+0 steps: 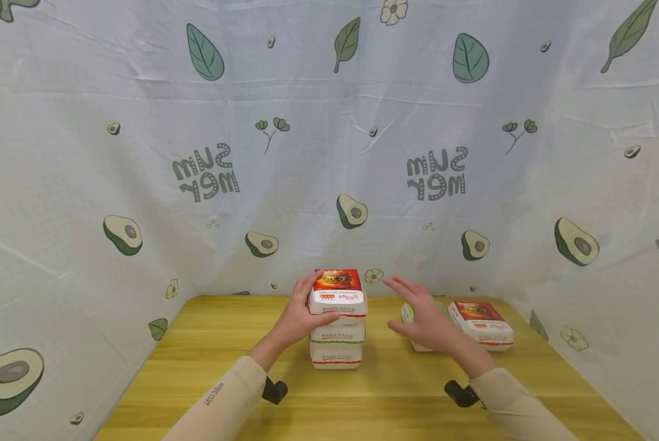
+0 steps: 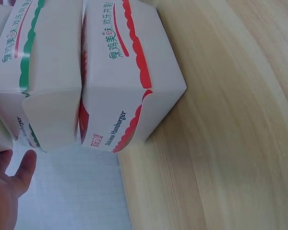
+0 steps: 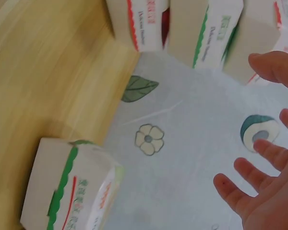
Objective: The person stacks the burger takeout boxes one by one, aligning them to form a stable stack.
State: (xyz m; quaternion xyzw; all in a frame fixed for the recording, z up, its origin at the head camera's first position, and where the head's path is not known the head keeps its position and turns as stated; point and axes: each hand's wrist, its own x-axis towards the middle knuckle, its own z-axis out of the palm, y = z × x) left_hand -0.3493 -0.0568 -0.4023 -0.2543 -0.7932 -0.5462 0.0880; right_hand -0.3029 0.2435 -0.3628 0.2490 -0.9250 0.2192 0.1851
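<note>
Three boxes (image 1: 337,335) stand stacked at lower centre of the head view; the left hand (image 1: 296,315) grips the top box (image 1: 337,297); the right hand (image 1: 427,320), fingers spread, hangs apart near two more boxes (image 1: 481,326), lower right.

Left hand (image 1: 298,317) and right hand (image 1: 427,320) extend forward, facing inward.

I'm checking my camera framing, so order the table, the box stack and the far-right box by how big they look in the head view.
1. Table
2. Box stack
3. Far-right box
</note>
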